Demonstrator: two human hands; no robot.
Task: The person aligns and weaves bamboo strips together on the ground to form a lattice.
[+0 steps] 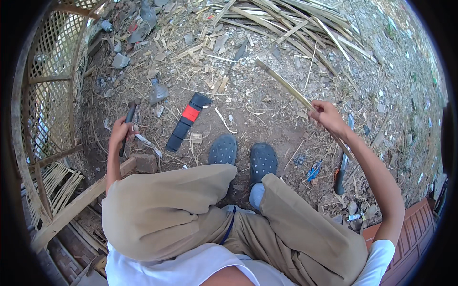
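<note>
My left hand (121, 130) is closed round the dark handle of a hammer (130, 113), its head pointing up and away from me. On the other side, my right hand (328, 117) pinches a long, flat bamboo strip (284, 84). The strip slants away to the upper left, and its near end passes under my forearm. Below the right forearm a machete (341, 172) with a dark handle lies on the ground. Left of my shoes rests a black sheath (180, 129) with a red band, touched by neither hand.
A pile of split bamboo strips (291, 24) lies at the far side. A wooden frame with woven lattice (52, 57) stands at left, above a wooden beam (71, 217). A crushed plastic bottle (158, 91) and scraps litter the dirt. At lower right is a reddish-brown slatted panel (405, 243).
</note>
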